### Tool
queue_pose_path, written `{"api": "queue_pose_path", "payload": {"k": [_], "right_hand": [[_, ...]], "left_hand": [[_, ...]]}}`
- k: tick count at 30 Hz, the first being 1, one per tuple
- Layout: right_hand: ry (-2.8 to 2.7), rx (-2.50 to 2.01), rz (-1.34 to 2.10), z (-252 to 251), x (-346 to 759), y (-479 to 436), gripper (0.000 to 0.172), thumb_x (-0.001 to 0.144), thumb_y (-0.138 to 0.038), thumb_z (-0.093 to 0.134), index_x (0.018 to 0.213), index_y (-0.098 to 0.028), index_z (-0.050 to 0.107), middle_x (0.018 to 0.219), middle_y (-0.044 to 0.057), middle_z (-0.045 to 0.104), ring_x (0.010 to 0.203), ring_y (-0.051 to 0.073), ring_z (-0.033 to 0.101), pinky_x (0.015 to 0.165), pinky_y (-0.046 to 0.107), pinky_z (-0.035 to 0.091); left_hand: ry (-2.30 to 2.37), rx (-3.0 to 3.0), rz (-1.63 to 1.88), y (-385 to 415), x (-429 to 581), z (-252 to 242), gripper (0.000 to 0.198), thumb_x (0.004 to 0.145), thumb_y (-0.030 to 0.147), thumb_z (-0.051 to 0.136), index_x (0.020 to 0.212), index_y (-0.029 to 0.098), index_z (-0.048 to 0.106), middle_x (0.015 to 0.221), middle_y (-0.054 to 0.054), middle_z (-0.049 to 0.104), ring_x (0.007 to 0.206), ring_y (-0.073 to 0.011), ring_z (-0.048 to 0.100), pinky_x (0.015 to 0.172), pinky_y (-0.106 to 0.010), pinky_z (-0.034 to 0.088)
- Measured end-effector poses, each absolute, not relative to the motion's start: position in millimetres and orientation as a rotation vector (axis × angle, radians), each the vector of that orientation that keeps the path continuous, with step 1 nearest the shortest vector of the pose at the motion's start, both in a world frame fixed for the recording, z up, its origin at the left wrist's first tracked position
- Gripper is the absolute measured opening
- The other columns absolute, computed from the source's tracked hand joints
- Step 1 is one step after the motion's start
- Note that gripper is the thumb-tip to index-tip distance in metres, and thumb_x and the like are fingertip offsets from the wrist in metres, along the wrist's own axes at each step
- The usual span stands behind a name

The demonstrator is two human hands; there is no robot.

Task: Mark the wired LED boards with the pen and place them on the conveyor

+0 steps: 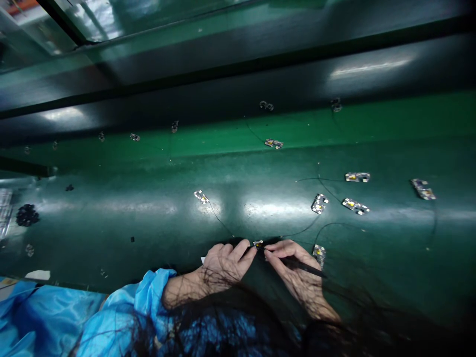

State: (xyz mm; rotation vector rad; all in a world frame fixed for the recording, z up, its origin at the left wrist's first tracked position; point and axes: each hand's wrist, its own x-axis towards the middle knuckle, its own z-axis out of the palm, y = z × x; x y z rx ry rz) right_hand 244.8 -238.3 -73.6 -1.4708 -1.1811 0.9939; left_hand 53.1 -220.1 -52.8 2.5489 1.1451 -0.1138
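Observation:
Between the fingertips of my left hand is a small circuit board, pinched at its left end just above the green work surface. My right hand is closed around slim black tweezers, whose rear end sticks out to the right. The tips meet the board's right side, though fingers partly hide the contact. Close to my right hand lies another circuit board with a thin black wire. Up and left of my hands rests a wired circuit board.
More wired boards lie to the right, among them one circuit board and a far-right board. Several boards line the bright green strip at the back. A black cluster of small parts sits at left. A blue sleeve shows below.

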Motion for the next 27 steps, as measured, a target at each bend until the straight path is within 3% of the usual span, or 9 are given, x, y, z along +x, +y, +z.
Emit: {"api": "queue_pose_path", "payload": {"k": [8, 11, 14, 17, 20, 23, 27], "right_hand": [[-1.246, -1.451, 0.967, -73.5, 246.9, -238.0, 0.017, 0.08, -0.021, 0.073, 0.068, -0.025, 0.061, 0.074, -0.002, 0.072, 0.07, 0.014, 0.071, 0.062, 0.024, 0.061], [-1.245, -1.457, 0.893, -71.3, 255.7, -238.5, 0.01, 0.086, -0.02, 0.066, 0.082, -0.027, 0.061, 0.086, -0.001, 0.071, 0.071, 0.013, 0.071, 0.06, 0.025, 0.061], [-1.437, -1.463, 0.767, -73.4, 266.2, -239.8, 0.023, 0.09, -0.014, 0.057, 0.102, -0.032, 0.066, 0.097, 0.001, 0.071, 0.078, 0.015, 0.071, 0.067, 0.03, 0.062], [-1.705, -1.455, 0.679, -78.4, 271.3, -237.4, 0.034, 0.084, -0.017, 0.065, 0.112, -0.036, 0.07, 0.097, 0.002, 0.072, 0.082, 0.019, 0.07, 0.072, 0.035, 0.062], [-1.977, -1.416, 0.619, -82.3, 270.6, -229.6, 0.038, 0.083, -0.025, 0.068, 0.12, -0.033, 0.069, 0.096, 0.005, 0.072, 0.081, 0.022, 0.068, 0.069, 0.037, 0.062], [-2.254, -1.334, 0.461, -83.4, 267.6, -220.2, 0.032, 0.086, -0.032, 0.064, 0.117, -0.027, 0.07, 0.095, 0.008, 0.072, 0.077, 0.023, 0.068, 0.064, 0.036, 0.063], [-2.287, -1.179, 0.305, -83.9, 262.5, -211.1, 0.02, 0.09, -0.029, 0.057, 0.103, -0.028, 0.072, 0.086, 0.005, 0.074, 0.067, 0.022, 0.069, 0.054, 0.033, 0.062]], "left_hand": [[1.173, 2.491, -0.083, -221.8, 51.3, -55.6, 0.042, 0.093, 0.019, 0.054, 0.132, 0.032, 0.061, 0.125, -0.004, 0.069, 0.071, -0.0198, 0.067, 0.062, -0.033, 0.051], [1.216, 2.388, 0.015, -221.7, 48.1, -60.2, 0.037, 0.096, 0.024, 0.05, 0.131, 0.034, 0.06, 0.122, -0.004, 0.07, 0.075, -0.0216, 0.069, 0.065, -0.037, 0.055], [1.276, 2.28, 0.051, -218.6, 46.4, -62.1, 0.032, 0.099, 0.033, 0.048, 0.127, 0.03, 0.061, 0.115, -0.008, 0.071, 0.081, -0.0231, 0.07, 0.068, -0.039, 0.057], [1.334, 2.292, 0.048, -214.3, 48.2, -59.0, 0.035, 0.094, 0.044, 0.057, 0.124, 0.026, 0.062, 0.109, -0.009, 0.07, 0.081, -0.023, 0.07, 0.065, -0.037, 0.057], [1.364, 2.314, 0.032, -211.5, 52.3, -54.1, 0.032, 0.091, 0.042, 0.062, 0.118, 0.025, 0.065, 0.108, -0.006, 0.068, 0.079, -0.0211, 0.07, 0.065, -0.034, 0.056], [1.387, 2.301, 0.051, -212.1, 55.5, -50.8, 0.023, 0.094, 0.038, 0.059, 0.11, 0.025, 0.068, 0.103, -0.004, 0.07, 0.075, -0.0202, 0.07, 0.063, -0.033, 0.055], [1.476, 2.235, 0.153, -213.7, 56.9, -45.6, 0.024, 0.096, 0.036, 0.054, 0.109, 0.026, 0.071, 0.101, -0.005, 0.071, 0.075, -0.0202, 0.07, 0.067, -0.033, 0.056]]}}
